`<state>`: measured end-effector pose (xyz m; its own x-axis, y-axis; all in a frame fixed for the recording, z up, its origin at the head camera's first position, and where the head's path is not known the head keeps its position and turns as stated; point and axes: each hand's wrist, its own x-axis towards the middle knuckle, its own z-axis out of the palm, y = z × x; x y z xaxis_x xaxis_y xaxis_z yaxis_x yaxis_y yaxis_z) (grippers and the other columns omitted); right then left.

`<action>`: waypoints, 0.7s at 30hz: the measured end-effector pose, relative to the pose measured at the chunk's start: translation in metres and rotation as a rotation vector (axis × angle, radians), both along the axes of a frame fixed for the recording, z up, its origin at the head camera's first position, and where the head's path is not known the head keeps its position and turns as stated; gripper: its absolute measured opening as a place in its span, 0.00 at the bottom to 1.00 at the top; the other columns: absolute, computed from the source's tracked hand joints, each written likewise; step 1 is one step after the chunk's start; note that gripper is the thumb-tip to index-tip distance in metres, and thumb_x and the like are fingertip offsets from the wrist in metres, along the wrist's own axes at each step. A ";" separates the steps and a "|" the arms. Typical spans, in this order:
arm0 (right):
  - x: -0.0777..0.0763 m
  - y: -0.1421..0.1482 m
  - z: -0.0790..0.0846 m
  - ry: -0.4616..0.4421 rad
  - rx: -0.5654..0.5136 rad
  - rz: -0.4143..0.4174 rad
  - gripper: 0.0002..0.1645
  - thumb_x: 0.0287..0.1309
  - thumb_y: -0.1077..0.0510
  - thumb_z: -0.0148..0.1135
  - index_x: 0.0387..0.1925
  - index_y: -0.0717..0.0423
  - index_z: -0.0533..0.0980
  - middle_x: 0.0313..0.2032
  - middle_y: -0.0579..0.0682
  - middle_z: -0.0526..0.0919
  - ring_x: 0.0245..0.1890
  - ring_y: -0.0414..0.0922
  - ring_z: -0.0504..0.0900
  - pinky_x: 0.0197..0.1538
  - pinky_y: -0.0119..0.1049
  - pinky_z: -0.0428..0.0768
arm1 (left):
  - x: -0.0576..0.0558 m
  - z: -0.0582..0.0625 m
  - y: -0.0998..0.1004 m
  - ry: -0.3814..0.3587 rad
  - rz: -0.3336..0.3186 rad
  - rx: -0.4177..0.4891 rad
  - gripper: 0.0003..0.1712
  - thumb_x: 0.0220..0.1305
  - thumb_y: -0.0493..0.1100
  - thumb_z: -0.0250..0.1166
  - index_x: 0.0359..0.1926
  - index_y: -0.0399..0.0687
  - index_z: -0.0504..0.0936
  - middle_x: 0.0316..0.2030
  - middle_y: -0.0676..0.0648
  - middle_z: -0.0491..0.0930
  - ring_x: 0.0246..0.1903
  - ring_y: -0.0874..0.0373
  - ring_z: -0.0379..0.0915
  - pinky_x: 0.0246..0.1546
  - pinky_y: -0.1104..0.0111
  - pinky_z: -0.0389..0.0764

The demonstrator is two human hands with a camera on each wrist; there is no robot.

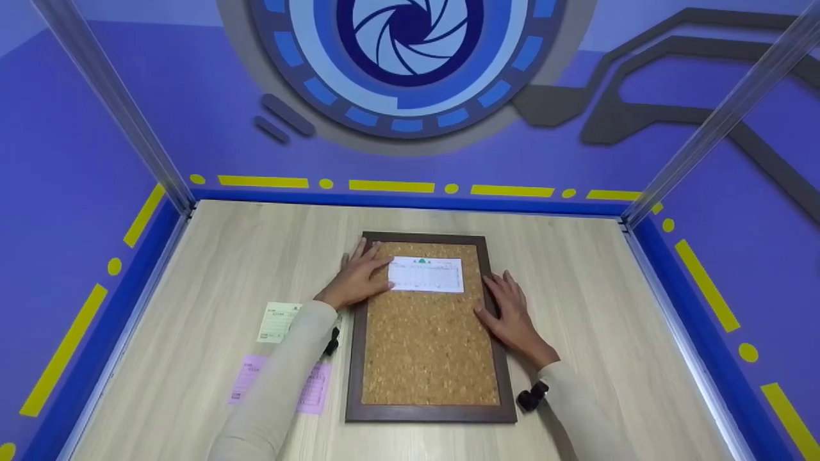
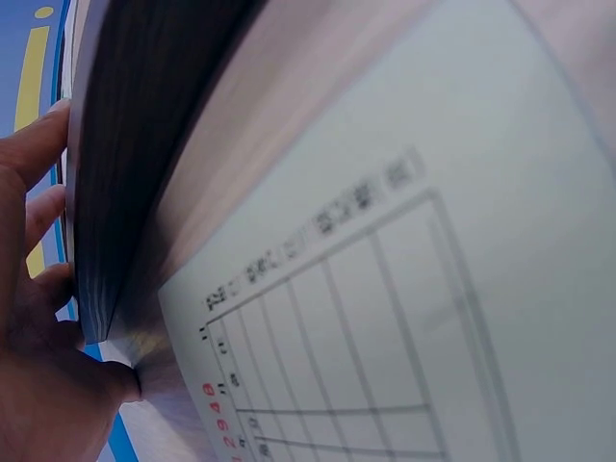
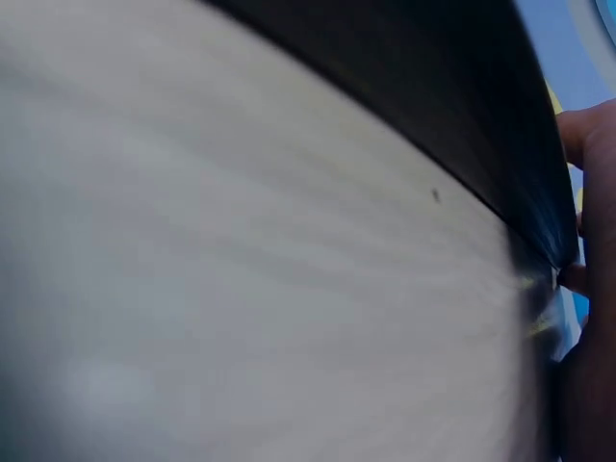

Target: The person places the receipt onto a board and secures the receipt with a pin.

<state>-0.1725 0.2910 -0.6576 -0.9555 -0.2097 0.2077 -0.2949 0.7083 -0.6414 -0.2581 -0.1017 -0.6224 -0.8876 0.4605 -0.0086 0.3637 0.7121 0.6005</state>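
Note:
A cork board (image 1: pixel 429 346) in a dark brown frame (image 1: pixel 355 378) lies flat on the table. Near its top is a white printed slip (image 1: pixel 426 275) with a green mark. My left hand (image 1: pixel 359 276) lies over the frame's left border, its thumb at the slip's left edge. My right hand (image 1: pixel 509 315) rests along the right border, fingers fairly straight. In the left wrist view, fingertips touch the dark frame side (image 2: pixel 115 183), and a pale form (image 2: pixel 337 327) with red digits fills the foreground. The right wrist view shows fingers against the frame (image 3: pixel 462 106).
Left of the board, a light green slip (image 1: pixel 277 320) and a pink slip (image 1: pixel 314 390) lie on the wood-grain table (image 1: pixel 608 307), partly covered by my left arm. Blue-purple walls (image 1: pixel 192 115) with clear corner posts (image 1: pixel 724 109) stand at the back and sides.

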 end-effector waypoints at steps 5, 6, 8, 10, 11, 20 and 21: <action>0.000 0.000 -0.004 0.062 -0.002 0.027 0.40 0.77 0.51 0.65 0.81 0.65 0.67 0.80 0.70 0.66 0.84 0.73 0.50 0.80 0.75 0.47 | 0.002 -0.001 0.000 -0.007 0.009 -0.026 0.40 0.76 0.60 0.69 0.81 0.53 0.73 0.88 0.41 0.50 0.88 0.37 0.28 0.82 0.31 0.37; 0.001 0.000 -0.004 0.067 -0.008 0.032 0.40 0.77 0.52 0.65 0.81 0.65 0.67 0.80 0.71 0.66 0.84 0.73 0.50 0.80 0.75 0.47 | 0.002 -0.001 0.000 -0.008 0.008 -0.030 0.40 0.76 0.60 0.69 0.81 0.53 0.73 0.88 0.41 0.50 0.88 0.37 0.28 0.82 0.31 0.37; 0.001 0.001 -0.004 0.073 -0.017 0.038 0.39 0.77 0.53 0.64 0.80 0.66 0.67 0.79 0.71 0.66 0.84 0.73 0.51 0.80 0.75 0.47 | 0.002 -0.001 0.000 -0.008 0.004 -0.032 0.40 0.76 0.61 0.69 0.82 0.53 0.73 0.88 0.41 0.50 0.88 0.37 0.28 0.82 0.31 0.37; 0.001 0.002 -0.005 0.081 -0.020 0.039 0.38 0.77 0.54 0.64 0.80 0.67 0.68 0.79 0.71 0.66 0.83 0.74 0.53 0.79 0.75 0.48 | 0.002 0.000 0.000 -0.007 -0.001 -0.037 0.40 0.76 0.61 0.69 0.82 0.53 0.73 0.88 0.41 0.50 0.88 0.37 0.28 0.82 0.31 0.37; 0.001 0.002 -0.005 0.083 -0.024 0.039 0.38 0.77 0.55 0.64 0.79 0.67 0.68 0.79 0.71 0.67 0.83 0.74 0.53 0.79 0.75 0.48 | 0.002 0.000 0.000 -0.004 -0.005 -0.039 0.40 0.76 0.61 0.68 0.82 0.53 0.73 0.88 0.40 0.50 0.88 0.37 0.28 0.82 0.31 0.37; -0.001 0.002 -0.003 0.120 -0.030 0.053 0.36 0.76 0.59 0.63 0.78 0.69 0.68 0.78 0.71 0.68 0.81 0.74 0.57 0.79 0.73 0.50 | 0.003 0.003 -0.001 0.012 -0.021 -0.081 0.45 0.78 0.65 0.64 0.85 0.51 0.66 0.88 0.40 0.49 0.88 0.38 0.30 0.82 0.32 0.39; -0.001 0.003 -0.004 0.124 -0.024 0.056 0.36 0.76 0.59 0.63 0.78 0.69 0.68 0.78 0.71 0.68 0.81 0.74 0.57 0.79 0.74 0.50 | 0.004 0.004 -0.001 0.008 -0.021 -0.077 0.45 0.77 0.65 0.64 0.85 0.51 0.66 0.88 0.39 0.50 0.88 0.38 0.31 0.82 0.32 0.39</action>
